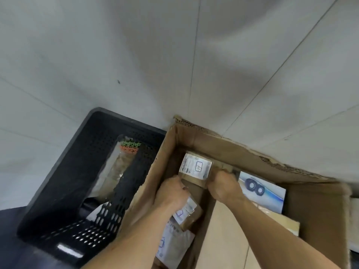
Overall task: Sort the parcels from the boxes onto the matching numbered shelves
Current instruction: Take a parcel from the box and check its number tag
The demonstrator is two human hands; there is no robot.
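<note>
**Item: small brown parcel, held two-handed in carton**

Parcel (195, 167), white label up, lies in the far left corner of the cardboard box (213, 141), its long axis running hand to hand. The left hand (172, 189) curls on its near-left corner and the right hand (223, 184) wraps its right end. Both are equally near. Headroom above is open for a lift. Black crate (64, 183) touches the box's left wall. The floor (136, 55) is pale tile.

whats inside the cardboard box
The left hand and right hand grip a labelled brown parcel; a blue-and-white box right of it, more labelled parcels nearer. Forearms hide the rest.
</note>
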